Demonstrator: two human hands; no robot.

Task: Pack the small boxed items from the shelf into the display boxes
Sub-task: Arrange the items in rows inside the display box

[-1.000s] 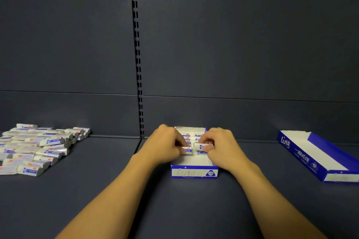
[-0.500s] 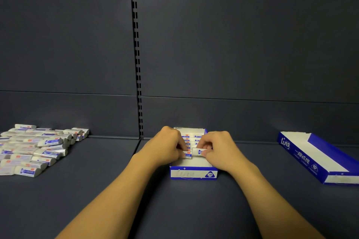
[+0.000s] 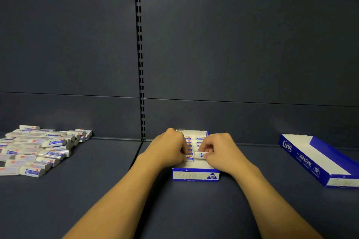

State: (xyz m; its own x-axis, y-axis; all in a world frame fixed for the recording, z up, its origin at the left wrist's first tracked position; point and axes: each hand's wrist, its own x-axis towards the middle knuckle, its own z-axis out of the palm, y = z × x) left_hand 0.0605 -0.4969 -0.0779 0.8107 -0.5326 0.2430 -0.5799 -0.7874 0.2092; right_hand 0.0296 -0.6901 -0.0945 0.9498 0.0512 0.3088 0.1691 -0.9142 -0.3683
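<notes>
A blue-and-white display box (image 3: 195, 176) stands on the dark shelf in the middle, with a row of small white boxed items (image 3: 192, 142) inside it. My right hand (image 3: 220, 151) pinches one small boxed item (image 3: 201, 154) over the front of the row. My left hand (image 3: 168, 147) curls its fingers against the left end of the row and grips the front items (image 3: 190, 158) there. A second display box (image 3: 318, 158), holding nothing, lies at an angle on the right.
A heap of several loose small boxed items (image 3: 38, 150) lies on the shelf (image 3: 97, 190) at the left. The shelf's dark back panel with a slotted upright (image 3: 140, 64) rises right behind the boxes.
Both hands have stayed over the middle display box. The item in my right hand has shifted slightly lower and nearer the row's front.
</notes>
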